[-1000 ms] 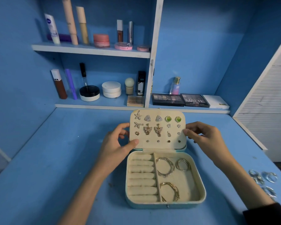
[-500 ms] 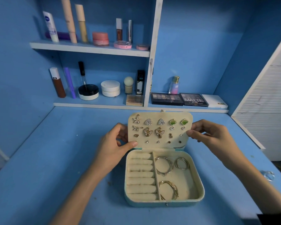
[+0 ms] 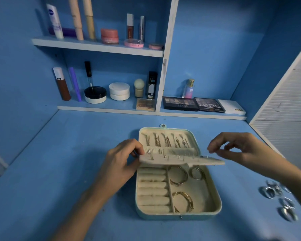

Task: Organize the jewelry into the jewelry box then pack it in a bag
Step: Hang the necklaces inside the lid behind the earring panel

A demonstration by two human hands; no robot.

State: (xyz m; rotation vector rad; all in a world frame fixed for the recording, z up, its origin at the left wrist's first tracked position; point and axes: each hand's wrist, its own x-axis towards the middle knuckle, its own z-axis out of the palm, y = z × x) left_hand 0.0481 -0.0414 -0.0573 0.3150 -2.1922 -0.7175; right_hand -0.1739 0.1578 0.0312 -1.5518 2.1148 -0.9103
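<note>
A pale teal jewelry box (image 3: 217,202) lies open on the blue table. Its cream earring panel (image 3: 181,160) is swung down nearly flat over the base, stud backs pointing up. My left hand (image 3: 122,164) pinches the panel's left edge. My right hand (image 3: 240,146) hovers just above the panel's right end with loosely curled fingers, holding nothing. Behind the panel, the lid (image 3: 169,131) shows several chains (image 3: 167,141) hanging in a row. Gold bangles (image 3: 178,177), a ring pair (image 3: 196,173) and a gold bracelet (image 3: 185,200) lie in the base. Several silver rings (image 3: 274,190) sit loose at the right.
Two wall shelves (image 3: 97,47) at the back hold tubes, jars and bottles. Eyeshadow palettes (image 3: 181,103) lie on the low ledge. A white louvred panel (image 3: 285,108) closes off the right side. No bag is in view.
The earring panel has swung from upright down to nearly flat, uncovering the chains in the lid. My right hand let go of its right edge and lifted slightly.
</note>
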